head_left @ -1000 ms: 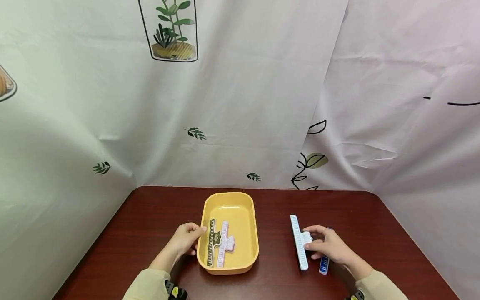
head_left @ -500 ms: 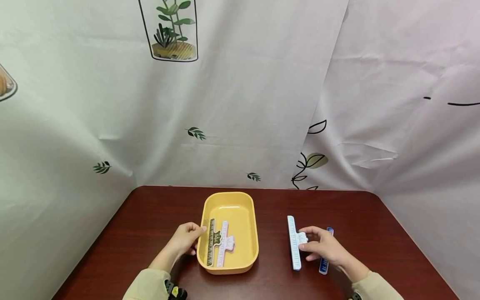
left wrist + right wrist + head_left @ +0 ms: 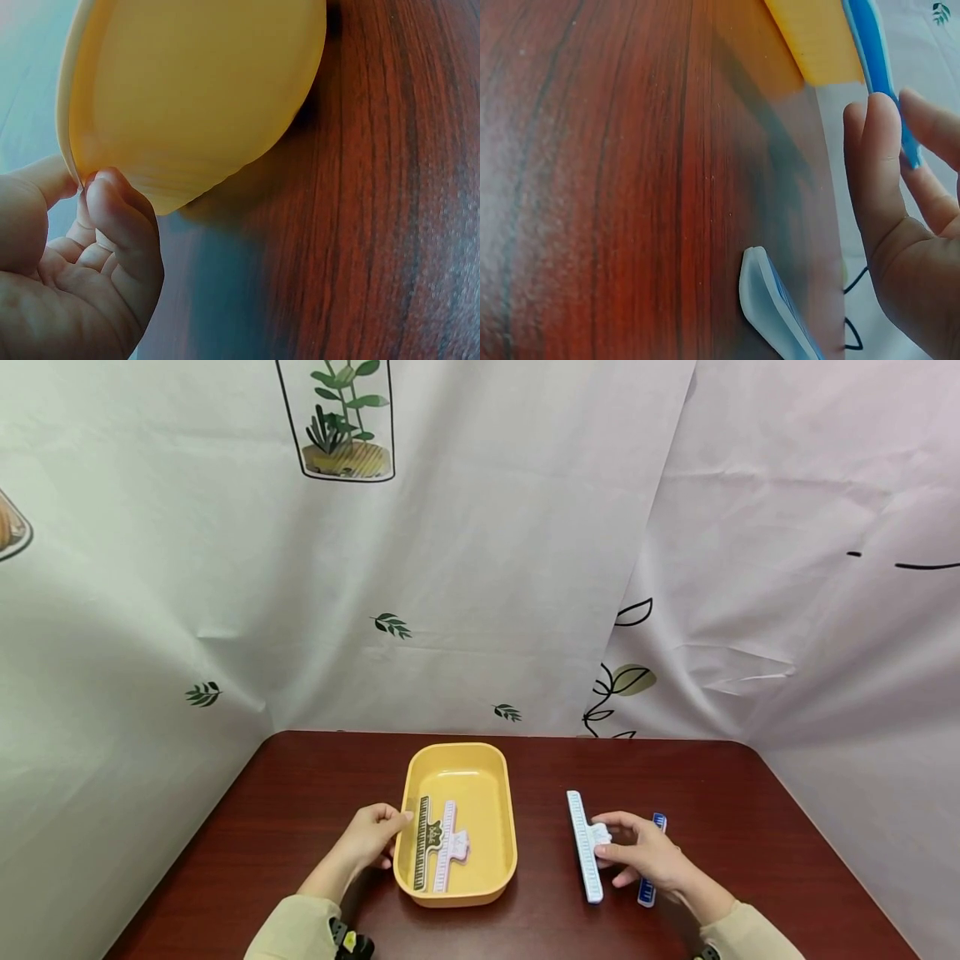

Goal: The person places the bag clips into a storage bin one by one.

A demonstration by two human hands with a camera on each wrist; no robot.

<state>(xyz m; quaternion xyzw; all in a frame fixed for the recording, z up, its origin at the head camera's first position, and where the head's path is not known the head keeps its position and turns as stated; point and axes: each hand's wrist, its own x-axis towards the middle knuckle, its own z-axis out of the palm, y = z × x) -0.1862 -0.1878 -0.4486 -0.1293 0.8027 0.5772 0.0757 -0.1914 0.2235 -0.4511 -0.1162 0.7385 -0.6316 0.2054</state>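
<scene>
My left hand [image 3: 367,839] pinches the left rim of a yellow tray [image 3: 487,818]. In the left wrist view, thumb and finger grip the edge of the tray [image 3: 195,82]. Inside it lie a black-and-cream clip [image 3: 422,852] and a pale pink clip [image 3: 442,860], both long and keyboard-patterned, side by side at the left. My right hand [image 3: 652,853] pinches the handle of a light blue long clip [image 3: 583,847]. The right wrist view has this clip [image 3: 871,45] raised, its shadow falling on the table. A dark blue clip [image 3: 647,892] lies partly hidden beneath the right hand.
The dark red wooden table [image 3: 322,777] has rounded back corners. A white printed curtain [image 3: 480,568] hangs behind and along both sides. Bare tabletop separates the tray from the light blue clip.
My right hand has moved slightly left with the light blue clip, uncovering more of the dark blue clip. The left hand and the tray stay in place.
</scene>
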